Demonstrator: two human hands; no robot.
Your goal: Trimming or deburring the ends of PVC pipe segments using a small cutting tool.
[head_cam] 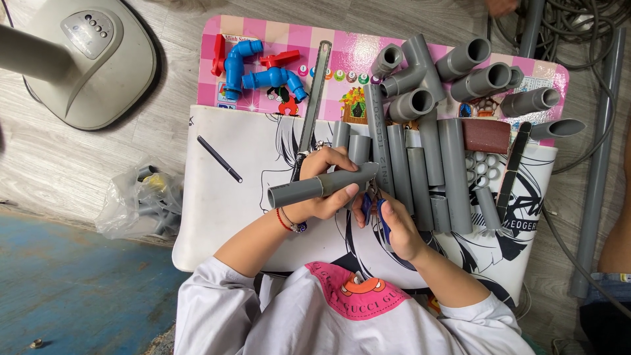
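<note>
While bent low over the work, both forearms out of white sleeves. Left hand (314, 200) closed around a short grey plastic pipe (289, 192), fingers curled over the top and thumb under it; pipe held almost level, just above the board, its far end pointing to the right. Right hand (394, 230) just beside it, fingers closed on a small tool with blue handles (374, 212); working end of the tool hidden behind the pipe and the fingers.

Under the hands, a white board with a black line drawing (223, 217), lying on a floor of grey wood pattern (52, 158). To the near left, a blue painted floor part (66, 283), and beside the board's left edge a clear plastic bag of grey fittings (141, 197). Left half of the board mostly bare, only a thin black pen (220, 160) there: open room for moving on that side.

To the right, crowded: a row of cut grey pipe pieces (427, 171) side by side, touching, and a brown sanding block (486, 136). Farther, a pink checked mat (368, 49) with grey elbow and tee fittings (420, 66), blue plastic taps with red handles (263, 72) and a long grey metal strip (315, 92). Far left, a round grey fan base (92, 59). Along the right edge, long grey pipes (598, 158) and grey cables (578, 26).
</note>
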